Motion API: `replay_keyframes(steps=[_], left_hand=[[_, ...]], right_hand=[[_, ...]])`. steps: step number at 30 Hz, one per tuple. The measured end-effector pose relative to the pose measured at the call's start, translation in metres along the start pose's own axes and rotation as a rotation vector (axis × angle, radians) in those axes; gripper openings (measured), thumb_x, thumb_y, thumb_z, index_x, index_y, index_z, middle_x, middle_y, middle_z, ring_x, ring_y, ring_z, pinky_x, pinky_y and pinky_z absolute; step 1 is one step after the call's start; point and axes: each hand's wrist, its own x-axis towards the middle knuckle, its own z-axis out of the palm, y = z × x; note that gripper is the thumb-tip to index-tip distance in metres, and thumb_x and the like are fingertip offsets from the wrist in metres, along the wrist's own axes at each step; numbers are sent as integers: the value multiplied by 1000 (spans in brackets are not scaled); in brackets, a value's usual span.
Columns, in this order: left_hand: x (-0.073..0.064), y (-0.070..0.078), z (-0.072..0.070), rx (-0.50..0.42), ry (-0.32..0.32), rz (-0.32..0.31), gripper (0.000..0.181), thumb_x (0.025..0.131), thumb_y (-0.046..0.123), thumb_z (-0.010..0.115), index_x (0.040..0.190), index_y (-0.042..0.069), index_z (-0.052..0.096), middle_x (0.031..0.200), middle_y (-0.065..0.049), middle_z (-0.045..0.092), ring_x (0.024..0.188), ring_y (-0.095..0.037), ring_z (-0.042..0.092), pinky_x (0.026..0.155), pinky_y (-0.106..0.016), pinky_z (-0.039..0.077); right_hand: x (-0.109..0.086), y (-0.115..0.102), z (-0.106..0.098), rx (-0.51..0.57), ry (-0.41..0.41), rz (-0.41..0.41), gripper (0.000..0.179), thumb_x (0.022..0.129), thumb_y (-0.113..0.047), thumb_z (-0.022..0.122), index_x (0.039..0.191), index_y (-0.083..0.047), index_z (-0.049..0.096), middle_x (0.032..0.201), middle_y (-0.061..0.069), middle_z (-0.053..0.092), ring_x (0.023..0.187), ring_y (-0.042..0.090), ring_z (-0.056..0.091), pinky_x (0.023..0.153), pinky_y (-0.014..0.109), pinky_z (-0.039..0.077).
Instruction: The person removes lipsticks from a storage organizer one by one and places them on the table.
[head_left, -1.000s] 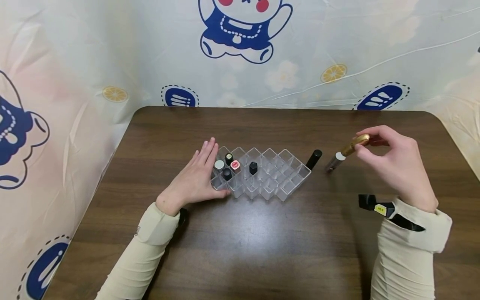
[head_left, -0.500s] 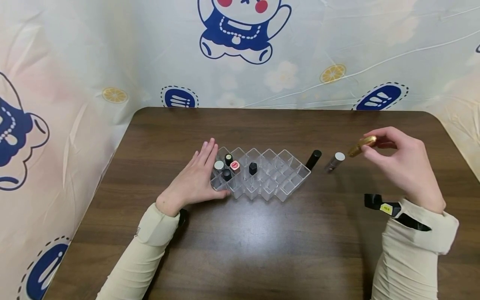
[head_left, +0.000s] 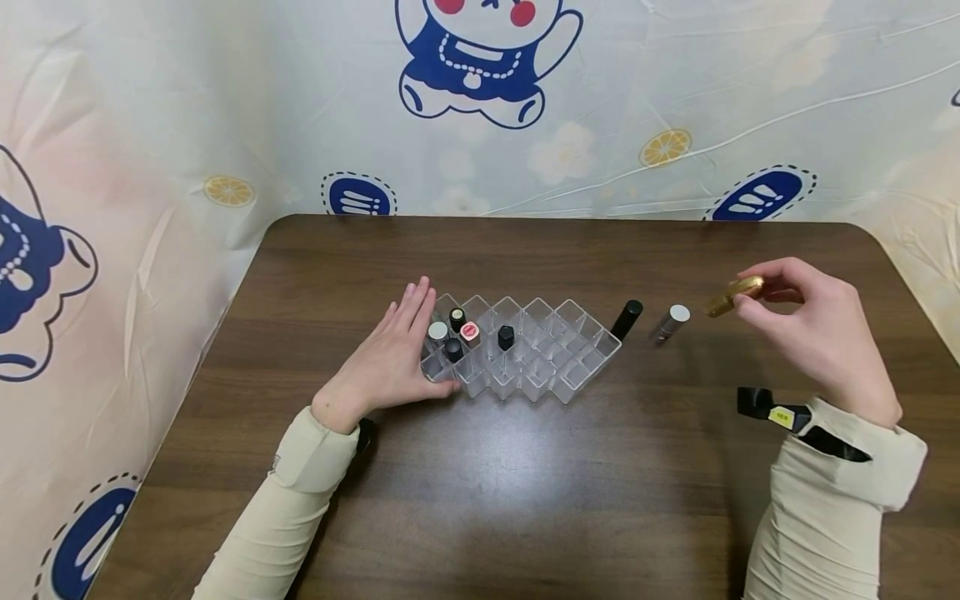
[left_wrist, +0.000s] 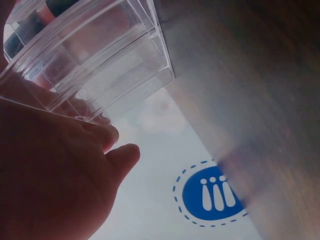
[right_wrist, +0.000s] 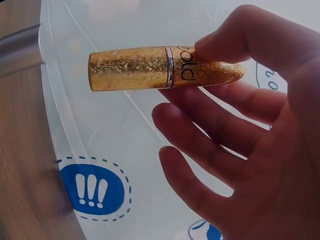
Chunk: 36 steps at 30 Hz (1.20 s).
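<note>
My right hand pinches a gold lipstick between thumb and fingers, above the table's right side. In the right wrist view the glittery gold lipstick has a silver band and dark lettering, partly covered by the thumb. My left hand lies with straight fingers along the left end of a clear lipstick organizer, thumb at its front edge. Several lipsticks stand in its left compartments, among them a red-topped one, a white-capped one and a black one.
Just right of the organizer are a black tube and a silver-grey tube. The brown wooden table meets a patterned curtain at its back and left edges.
My right hand has drawn the gold lipstick rightward, away from the silver-grey tube, which it overlapped in view before. My left hand and the organizer have stayed in place.
</note>
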Motion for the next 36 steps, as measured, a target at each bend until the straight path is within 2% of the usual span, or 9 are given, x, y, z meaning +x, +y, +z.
replay_keyframes(steps=[8, 16, 24, 27, 32, 33, 36], left_hand=[[0, 1, -1, 8, 1, 2, 125, 68, 65, 73, 154, 1, 9, 164, -9, -8, 152, -30, 2, 122, -48, 14], [0, 0, -1, 12, 1, 1, 125, 68, 67, 71, 154, 1, 10, 164, -9, -8, 152, -30, 1, 122, -48, 14], [0, 0, -2, 11, -2, -4, 126, 67, 67, 72, 155, 3, 7, 164, -11, -5, 152, -30, 1, 122, -48, 13], [0, 1, -2, 12, -1, -3, 126, 68, 66, 72, 155, 3, 6, 164, -11, -5, 152, -30, 2, 122, -48, 13], [0, 1, -2, 8, -11, -8, 127, 67, 67, 72, 155, 4, 5, 164, -8, -9, 152, -30, 1, 122, -48, 12], [0, 1, -2, 7, -13, -10, 127, 67, 67, 72, 155, 4, 5, 164, -7, -9, 152, -29, 0, 122, -48, 12], [0, 1, -2, 6, -14, -9, 127, 67, 67, 72, 155, 4, 5, 164, -7, -10, 152, -29, 0, 122, -48, 12]], right_hand=[[0, 7, -3, -36, -42, 31, 23, 89, -20, 66, 109, -10, 64, 85, -35, 52, 76, -20, 51, 64, 1, 39], [2, 13, -2, -18, -60, 4, 22, 86, -15, 69, 107, -8, 66, 82, -37, 53, 73, -20, 52, 63, 0, 40], [5, 17, -3, -53, -111, 15, 25, 88, -19, 68, 109, -7, 65, 80, -36, 52, 72, -17, 51, 61, 3, 41], [5, 18, -3, -59, -136, 27, 25, 88, -20, 68, 109, -8, 65, 84, -25, 59, 71, -16, 52, 60, 5, 42], [6, 20, -2, -73, -180, 37, 25, 88, -20, 67, 109, -7, 65, 95, 9, 68, 70, -16, 52, 59, 7, 42], [7, 20, -2, -76, -188, 38, 25, 88, -20, 67, 109, -7, 65, 96, 13, 68, 70, -15, 52, 59, 8, 43], [7, 21, -1, -87, -206, 40, 24, 88, -20, 68, 108, -7, 65, 96, 14, 69, 71, -14, 53, 59, 9, 43]])
